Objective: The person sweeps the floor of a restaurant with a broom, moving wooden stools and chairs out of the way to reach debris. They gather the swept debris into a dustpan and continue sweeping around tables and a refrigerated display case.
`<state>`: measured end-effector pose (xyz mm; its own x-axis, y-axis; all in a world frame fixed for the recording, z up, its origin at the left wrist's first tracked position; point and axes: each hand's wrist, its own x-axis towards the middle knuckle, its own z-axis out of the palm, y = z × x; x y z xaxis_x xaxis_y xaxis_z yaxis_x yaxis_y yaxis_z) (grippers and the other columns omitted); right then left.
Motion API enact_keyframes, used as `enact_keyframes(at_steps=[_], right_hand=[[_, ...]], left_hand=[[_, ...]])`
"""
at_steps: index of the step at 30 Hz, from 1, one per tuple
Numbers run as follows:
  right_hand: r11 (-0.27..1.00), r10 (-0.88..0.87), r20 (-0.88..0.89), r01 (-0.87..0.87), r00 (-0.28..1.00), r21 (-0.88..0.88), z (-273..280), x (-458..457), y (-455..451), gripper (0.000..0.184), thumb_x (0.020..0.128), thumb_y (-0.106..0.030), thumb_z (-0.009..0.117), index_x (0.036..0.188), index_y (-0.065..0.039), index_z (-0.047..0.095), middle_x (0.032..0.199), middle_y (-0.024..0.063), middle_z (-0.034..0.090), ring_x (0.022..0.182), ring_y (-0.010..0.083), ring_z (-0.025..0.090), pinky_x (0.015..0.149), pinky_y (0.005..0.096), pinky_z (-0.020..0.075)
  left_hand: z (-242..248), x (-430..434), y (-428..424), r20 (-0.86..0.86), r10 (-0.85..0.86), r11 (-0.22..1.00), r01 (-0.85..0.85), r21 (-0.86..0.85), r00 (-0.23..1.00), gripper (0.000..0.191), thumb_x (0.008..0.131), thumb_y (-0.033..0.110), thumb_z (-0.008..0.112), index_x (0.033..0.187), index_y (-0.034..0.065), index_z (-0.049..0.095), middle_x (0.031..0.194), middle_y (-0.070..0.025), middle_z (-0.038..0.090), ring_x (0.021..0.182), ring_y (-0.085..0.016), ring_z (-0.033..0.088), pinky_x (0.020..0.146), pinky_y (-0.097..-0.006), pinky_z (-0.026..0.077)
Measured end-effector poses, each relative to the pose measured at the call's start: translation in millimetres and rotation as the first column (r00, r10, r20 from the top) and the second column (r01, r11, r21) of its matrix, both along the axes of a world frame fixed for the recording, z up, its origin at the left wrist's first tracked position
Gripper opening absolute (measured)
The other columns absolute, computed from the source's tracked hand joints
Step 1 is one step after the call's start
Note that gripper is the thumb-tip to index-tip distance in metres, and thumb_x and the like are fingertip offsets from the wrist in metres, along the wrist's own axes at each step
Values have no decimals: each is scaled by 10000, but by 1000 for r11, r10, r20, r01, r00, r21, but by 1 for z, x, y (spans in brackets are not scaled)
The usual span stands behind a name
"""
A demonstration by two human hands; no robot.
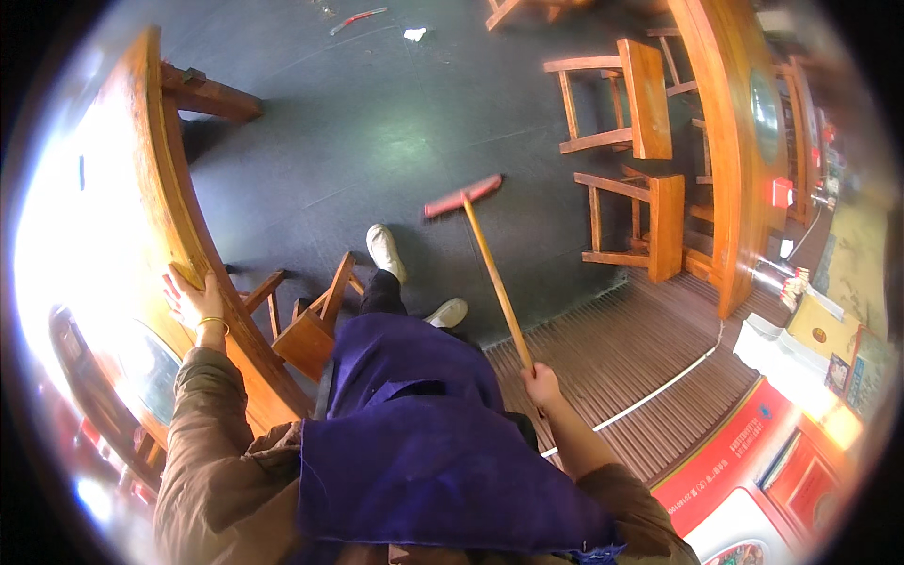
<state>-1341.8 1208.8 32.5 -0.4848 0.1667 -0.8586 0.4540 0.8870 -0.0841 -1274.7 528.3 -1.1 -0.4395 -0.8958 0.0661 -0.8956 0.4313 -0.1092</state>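
Note:
My right hand (pixel 542 387) grips the end of a wooden-handled broom (pixel 494 268). Its red head (pixel 462 198), slightly blurred, is at the dark floor (pixel 381 169) ahead of my feet. On the left, my left hand (pixel 194 296) lies with fingers apart on the thick edge of a wooden table (pixel 244 346), and a bracelet circles that wrist. Close to this table, a wooden stool (pixel 307 346) stands beside my leg, partly hidden by my purple apron (pixel 438 452). Both white shoes (pixel 385 253) are on the floor.
Wooden stools (pixel 651 99) line a second wooden table (pixel 734 162) at the right. Brown ribbed flooring (pixel 635 346) carries a white cable (pixel 653 397). A white scrap (pixel 415 34) and a red-and-white strip (pixel 358 20) lie far ahead. A red printed box (pixel 734 452) is at lower right.

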Motion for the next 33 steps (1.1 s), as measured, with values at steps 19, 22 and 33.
enact_keyframes(at_steps=[19, 22, 33], right_hand=[[899, -158, 116, 192, 981, -393, -49, -197, 45, 151, 972, -230, 468, 873, -117, 455, 593, 35, 484, 387, 145, 433, 316, 302, 351], [964, -199, 261, 237, 945, -121, -30, -153, 123, 278, 980, -350, 443, 850, -104, 448, 553, 41, 453, 385, 166, 421, 323, 339, 308], [978, -125, 280, 166, 952, -125, -54, -176, 152, 273, 968, -314, 425, 896, -62, 500, 560, 66, 434, 384, 188, 399, 323, 364, 317]], left_hand=[[28, 40, 103, -225, 282, 840, -128, 527, 933, 888, 759, 316, 710, 1452, -31, 278, 1468, -256, 341, 1379, -347, 319, 1134, -363, 258], [41, 26, 112, -192, 243, 887, -137, 440, 951, 869, 760, 371, 711, 1429, -34, 334, 1456, -248, 376, 1359, -337, 364, 1121, -358, 286], [61, 5, 133, 135, 187, 934, -219, 282, 973, 924, 794, 411, 675, 1486, 14, 209, 1529, -204, 259, 1407, -325, 273, 1131, -364, 286]])
